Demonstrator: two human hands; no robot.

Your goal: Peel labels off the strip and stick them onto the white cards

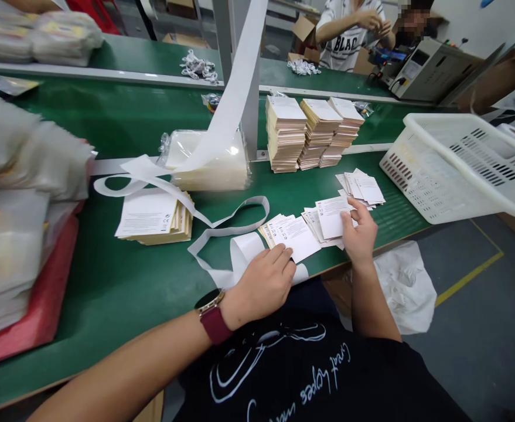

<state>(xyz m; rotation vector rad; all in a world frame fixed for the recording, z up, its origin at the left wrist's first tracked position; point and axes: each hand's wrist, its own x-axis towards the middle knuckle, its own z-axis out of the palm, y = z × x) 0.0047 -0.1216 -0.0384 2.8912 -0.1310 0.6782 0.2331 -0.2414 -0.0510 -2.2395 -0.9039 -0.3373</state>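
Left hand (262,287): flat on a printed card (299,238), fingers together, no grip.
Right hand (359,231): on another card (331,217), can't tell if it's pinching.
Cards: fanned out near the front edge of the green belt (108,305).

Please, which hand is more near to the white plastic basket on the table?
Right. The right hand is to the left of the white plastic basket, not touching it; the left hand is farther left, so farther away.

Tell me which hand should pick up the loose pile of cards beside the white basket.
Probably the right hand: it rests on the spread cards, close to the loose pile near the white plastic basket. The left hand sits farther off, on the white paper strip.
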